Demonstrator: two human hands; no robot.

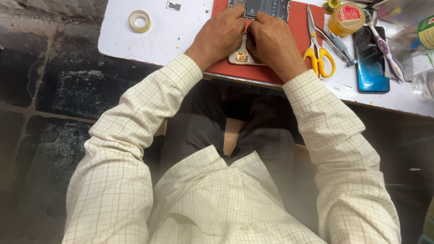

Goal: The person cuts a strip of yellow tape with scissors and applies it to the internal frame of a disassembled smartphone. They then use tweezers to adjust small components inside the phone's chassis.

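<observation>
Checked sleeves (pixel 135 149) led up to both hands, left hand (pixel 219 36) and right hand (pixel 271 38), whose curled fingers (pixel 235 16) pressed on an opened phone (pixel 264 7) at the frame's top centre.

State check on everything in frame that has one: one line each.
Opened phone: back cover off, insides exposed, flat on the red mat.
Left hand: pressed on the phone, grip not readable.
Right hand: pressed on the phone, grip not readable.
Scissors: blades shut, lying flat.
Blue phone: intact, lying flat.
Tape roll: lying flat.
Yellow jar: lid on, upright.
Toothbrush: lying across the blue phone.
</observation>
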